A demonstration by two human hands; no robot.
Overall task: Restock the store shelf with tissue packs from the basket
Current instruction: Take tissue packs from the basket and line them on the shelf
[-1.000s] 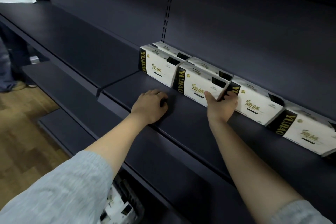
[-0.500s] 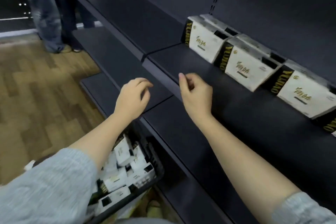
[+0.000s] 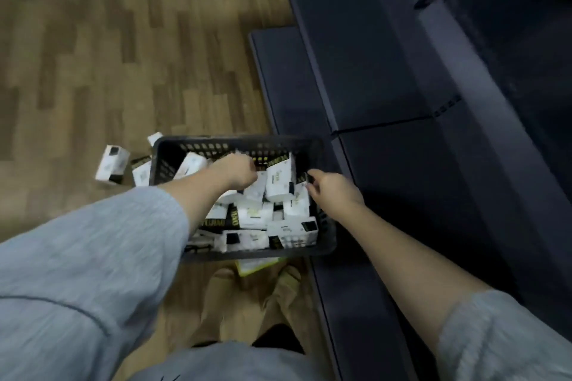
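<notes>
Both hands (image 3: 238,172) dropped into basket (image 3: 235,254), seemingly touching packs (image 3: 280,181).

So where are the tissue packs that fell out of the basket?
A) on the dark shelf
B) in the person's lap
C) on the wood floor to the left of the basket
C: a few white tissue packs lie on the wood floor, just left of the black basket, while both hands reach into the basket.
</notes>
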